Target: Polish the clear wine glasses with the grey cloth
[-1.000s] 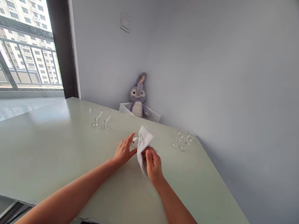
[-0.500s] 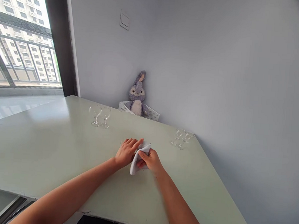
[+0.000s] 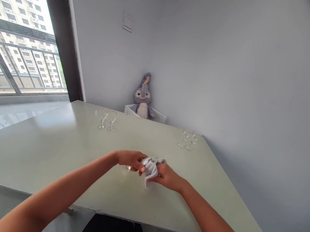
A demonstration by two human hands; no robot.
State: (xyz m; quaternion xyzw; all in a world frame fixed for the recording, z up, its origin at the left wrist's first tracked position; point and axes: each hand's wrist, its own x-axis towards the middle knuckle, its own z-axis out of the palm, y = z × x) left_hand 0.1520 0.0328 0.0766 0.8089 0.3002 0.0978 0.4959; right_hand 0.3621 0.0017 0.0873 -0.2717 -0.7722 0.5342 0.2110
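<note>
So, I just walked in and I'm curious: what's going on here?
A person's left hand grips a clear glass, mostly hidden, while the right hand holds a light cloth bunched against it, over the table. One pair of stemmed glasses stands farther back on the left, another pair on the right.

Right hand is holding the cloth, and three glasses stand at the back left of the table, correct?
Not three: the head view shows two glasses at the back left of the table. The right hand is holding the cloth.
</note>
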